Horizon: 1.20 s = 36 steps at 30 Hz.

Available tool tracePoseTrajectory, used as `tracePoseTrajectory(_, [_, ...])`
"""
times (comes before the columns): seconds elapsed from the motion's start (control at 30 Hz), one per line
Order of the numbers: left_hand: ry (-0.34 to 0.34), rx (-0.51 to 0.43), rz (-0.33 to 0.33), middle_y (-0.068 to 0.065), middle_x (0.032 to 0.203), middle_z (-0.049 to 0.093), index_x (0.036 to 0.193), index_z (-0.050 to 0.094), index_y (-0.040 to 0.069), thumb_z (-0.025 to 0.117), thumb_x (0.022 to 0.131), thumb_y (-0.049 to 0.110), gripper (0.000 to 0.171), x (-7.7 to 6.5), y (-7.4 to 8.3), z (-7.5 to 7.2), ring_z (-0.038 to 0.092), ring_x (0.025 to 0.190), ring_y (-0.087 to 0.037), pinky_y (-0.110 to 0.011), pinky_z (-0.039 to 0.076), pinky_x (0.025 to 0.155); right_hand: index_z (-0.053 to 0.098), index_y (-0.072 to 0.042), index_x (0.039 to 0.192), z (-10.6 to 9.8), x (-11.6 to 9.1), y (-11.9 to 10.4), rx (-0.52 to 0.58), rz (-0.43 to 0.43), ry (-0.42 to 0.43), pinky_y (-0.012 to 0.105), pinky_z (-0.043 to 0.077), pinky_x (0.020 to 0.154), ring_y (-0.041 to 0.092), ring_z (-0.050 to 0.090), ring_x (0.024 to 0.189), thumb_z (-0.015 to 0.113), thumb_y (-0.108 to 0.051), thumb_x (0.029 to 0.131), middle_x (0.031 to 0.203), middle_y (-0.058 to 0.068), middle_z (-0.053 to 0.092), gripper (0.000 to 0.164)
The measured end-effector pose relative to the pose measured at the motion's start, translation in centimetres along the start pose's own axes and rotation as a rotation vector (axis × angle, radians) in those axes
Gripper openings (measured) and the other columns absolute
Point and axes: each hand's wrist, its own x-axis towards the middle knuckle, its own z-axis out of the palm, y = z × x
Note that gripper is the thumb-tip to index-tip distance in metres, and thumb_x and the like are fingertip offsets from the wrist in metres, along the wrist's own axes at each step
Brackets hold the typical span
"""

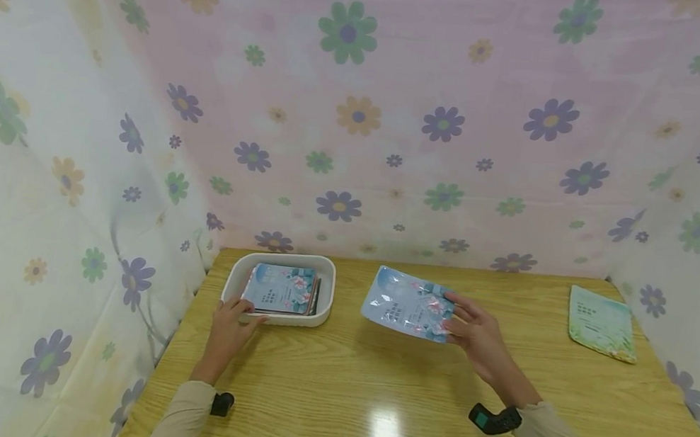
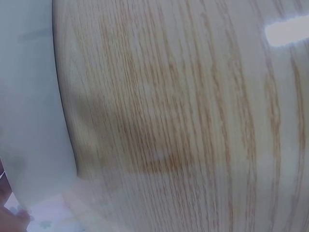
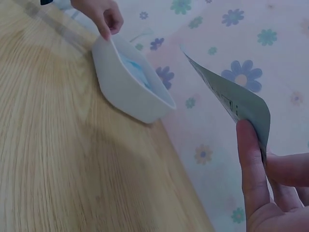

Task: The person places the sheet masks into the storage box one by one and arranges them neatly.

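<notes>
My right hand (image 1: 481, 339) pinches a flat, glossy blue packet (image 1: 405, 303) printed with pink flowers by its right edge, thumb and fingers on opposite faces. The packet is held above the table, right of a white plastic bin (image 1: 294, 321). Seen edge-on in the right wrist view, the packet (image 3: 241, 101) bows slightly. At the bin's front left corner, my left hand (image 1: 229, 330) grips the rim. Inside lies a similar blue packet (image 1: 278, 288), with edges of other packets showing beneath it. The left wrist view catches mostly table, the bin's wall (image 2: 34, 106) and a bit of fingers.
A green packet (image 1: 601, 323) lies at the far right of the wooden table (image 1: 332, 387). Flower-printed cloth (image 1: 396, 145) hangs behind the table and along both sides.
</notes>
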Motion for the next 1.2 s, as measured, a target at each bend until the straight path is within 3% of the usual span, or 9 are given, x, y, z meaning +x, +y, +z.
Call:
tracePoseTrajectory(0.5, [0.041, -0.015, 0.034, -0.012, 0.075, 0.054, 0.073, 0.056, 0.001, 0.088, 0.063, 0.011, 0.034, 0.0, 0.2, 0.1, 0.054, 0.072, -0.032, -0.074, 0.03, 0.086, 0.034, 0.002, 0.144, 4.4, 3.6, 1.4, 0.018, 0.054, -0.046, 0.025, 0.052, 0.066, 0.012, 0.061, 0.081, 0.054, 0.006, 0.092, 0.141, 0.023, 0.037, 0.055])
tracePoseTrajectory(0.83, [0.035, -0.007, 0.033, -0.011, 0.076, 0.054, 0.074, 0.056, 0.001, 0.087, 0.064, 0.011, 0.034, 0.1, 0.2, -0.1, 0.054, 0.074, -0.032, -0.074, 0.03, 0.086, 0.038, -0.004, 0.143, 7.2, 5.8, 2.2, -0.012, 0.071, -0.082, 0.027, 0.051, 0.066, 0.013, 0.058, 0.08, 0.052, 0.004, 0.094, 0.15, 0.019, 0.026, 0.052])
tracePoseTrajectory(1.2, [0.04, -0.013, 0.033, -0.008, 0.077, 0.053, 0.074, 0.056, 0.004, 0.087, 0.064, 0.013, 0.034, -0.1, -0.1, 0.2, 0.055, 0.072, -0.027, -0.074, 0.029, 0.086, 0.041, -0.005, 0.142, 10.2, 8.3, 3.1, 0.059, 0.09, -0.109, 0.028, 0.051, 0.064, 0.013, 0.06, 0.076, 0.05, 0.007, 0.093, 0.147, 0.019, 0.033, 0.05])
